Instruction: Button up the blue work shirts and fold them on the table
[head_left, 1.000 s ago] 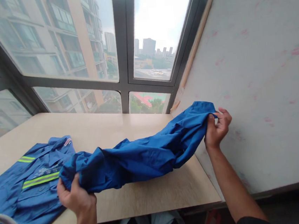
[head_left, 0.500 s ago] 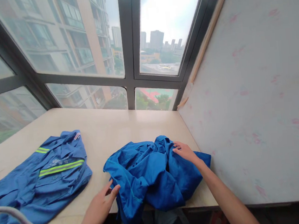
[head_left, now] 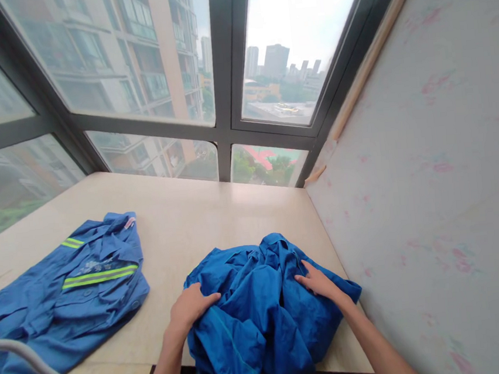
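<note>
A crumpled blue garment (head_left: 261, 303) lies in a heap at the near right edge of the wooden table (head_left: 200, 221), partly hanging over the edge. My left hand (head_left: 193, 307) rests on its left side with fingers laid flat on the cloth. My right hand (head_left: 320, 280) lies on its right side, fingers stretched out and pressing the fabric. A second blue garment with yellow-green reflective stripes (head_left: 65, 293) is spread flat on the left of the table, away from both hands.
Large windows (head_left: 154, 72) with dark frames run along the table's far edge. A pale wall (head_left: 428, 164) with pink marks closes the right side. A white curved bar (head_left: 32, 363) shows at the bottom left.
The blue garment, held stretched in the air between both hands a second ago, has been dropped into a heap on the table. My left hand has moved onto the cloth; both hands now lie flat on it.
</note>
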Available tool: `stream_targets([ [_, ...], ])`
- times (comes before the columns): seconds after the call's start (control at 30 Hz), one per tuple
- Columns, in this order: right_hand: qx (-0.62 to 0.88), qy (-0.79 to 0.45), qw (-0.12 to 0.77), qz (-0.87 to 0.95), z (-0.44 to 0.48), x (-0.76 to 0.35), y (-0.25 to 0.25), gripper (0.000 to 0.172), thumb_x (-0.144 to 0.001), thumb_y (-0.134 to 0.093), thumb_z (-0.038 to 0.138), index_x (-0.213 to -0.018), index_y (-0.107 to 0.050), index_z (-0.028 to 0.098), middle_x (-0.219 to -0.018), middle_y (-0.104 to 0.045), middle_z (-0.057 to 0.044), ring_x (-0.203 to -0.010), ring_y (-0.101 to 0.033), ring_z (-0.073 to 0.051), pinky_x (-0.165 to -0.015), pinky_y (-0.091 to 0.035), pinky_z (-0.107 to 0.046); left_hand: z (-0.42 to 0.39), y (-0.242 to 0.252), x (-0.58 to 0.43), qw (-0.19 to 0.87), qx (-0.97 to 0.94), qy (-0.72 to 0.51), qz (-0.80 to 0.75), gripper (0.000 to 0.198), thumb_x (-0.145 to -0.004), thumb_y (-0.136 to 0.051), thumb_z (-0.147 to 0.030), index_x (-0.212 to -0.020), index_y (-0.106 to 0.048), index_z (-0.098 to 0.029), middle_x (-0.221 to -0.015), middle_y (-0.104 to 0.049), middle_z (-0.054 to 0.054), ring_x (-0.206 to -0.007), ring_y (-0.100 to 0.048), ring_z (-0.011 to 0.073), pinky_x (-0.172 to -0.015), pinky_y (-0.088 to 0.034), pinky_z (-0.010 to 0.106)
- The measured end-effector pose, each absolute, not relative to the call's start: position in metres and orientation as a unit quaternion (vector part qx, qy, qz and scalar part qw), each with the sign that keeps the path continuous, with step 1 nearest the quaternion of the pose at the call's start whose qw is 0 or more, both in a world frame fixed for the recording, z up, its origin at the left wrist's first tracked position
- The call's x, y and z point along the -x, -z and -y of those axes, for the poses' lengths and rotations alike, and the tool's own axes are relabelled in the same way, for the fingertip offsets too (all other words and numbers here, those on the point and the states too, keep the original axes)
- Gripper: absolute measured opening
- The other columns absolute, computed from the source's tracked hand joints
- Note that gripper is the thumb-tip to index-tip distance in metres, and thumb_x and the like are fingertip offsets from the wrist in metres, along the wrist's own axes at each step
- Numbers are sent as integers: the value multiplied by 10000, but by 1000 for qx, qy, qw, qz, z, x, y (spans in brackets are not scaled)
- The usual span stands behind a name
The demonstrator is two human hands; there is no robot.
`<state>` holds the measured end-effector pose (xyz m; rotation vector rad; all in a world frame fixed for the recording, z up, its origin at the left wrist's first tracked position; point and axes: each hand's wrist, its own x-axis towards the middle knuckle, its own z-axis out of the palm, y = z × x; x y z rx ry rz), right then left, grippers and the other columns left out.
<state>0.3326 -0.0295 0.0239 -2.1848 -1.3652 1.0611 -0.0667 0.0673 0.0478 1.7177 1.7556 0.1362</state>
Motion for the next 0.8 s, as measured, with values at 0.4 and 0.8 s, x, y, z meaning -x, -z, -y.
stream_targets([
  [0.4,750,-262,229,562,27,-321,-19,196,-848,-459,263,-938,-627,216,-784,-665,-22,-729,-639,-203,-721,-491,-315,-75,-93,56,369,-686,-263,-570,411,-758,-535,-503,-511,-394,-208,-514,-389,-34,-544,-415,135,-546,-315,257],
  [0.8,725,-202,243,612,-13,-334,22,692,-812,-471,265,-1488,-357,168,-1500,-436,-134,-1405,-378,-268,-1176,-283,-468,-45,-94,5,529,-625,-365,-443,407,-859,-538,-507,-1039,-695,-177,-1032,-710,108,-981,-652,253,-894,-511,384],
])
